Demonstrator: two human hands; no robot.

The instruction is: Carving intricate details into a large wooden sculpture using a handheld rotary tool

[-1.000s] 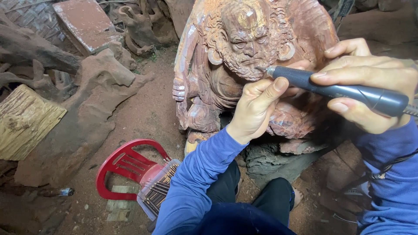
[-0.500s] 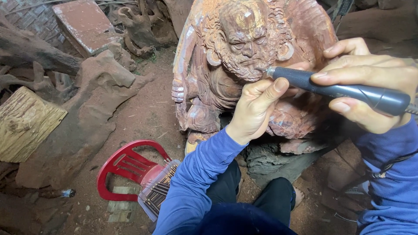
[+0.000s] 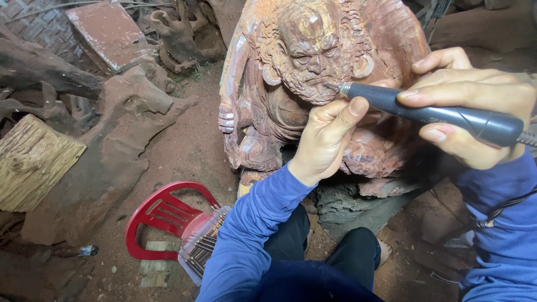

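Note:
A reddish-brown wooden statue of a bearded figure [image 3: 291, 84] stands in front of me. My right hand [image 3: 475, 106] grips a dark grey rotary carving tool [image 3: 430, 114] like a pen, its tip touching the beard near the figure's mouth. My left hand [image 3: 327, 140] rests against the statue's chest, thumb raised under the tool's front end to steady it. Both arms wear blue sleeves.
A red plastic chair [image 3: 162, 215] lies tipped on the dirt floor at lower left, with a clear box of carving bits [image 3: 201, 249] against it. Rough wood chunks and roots [image 3: 112, 140] fill the left side. A pale cut log [image 3: 33, 162] sits at far left.
The view has shifted slightly. The tool tip stays at the beard and both hands hold nearly the same pose.

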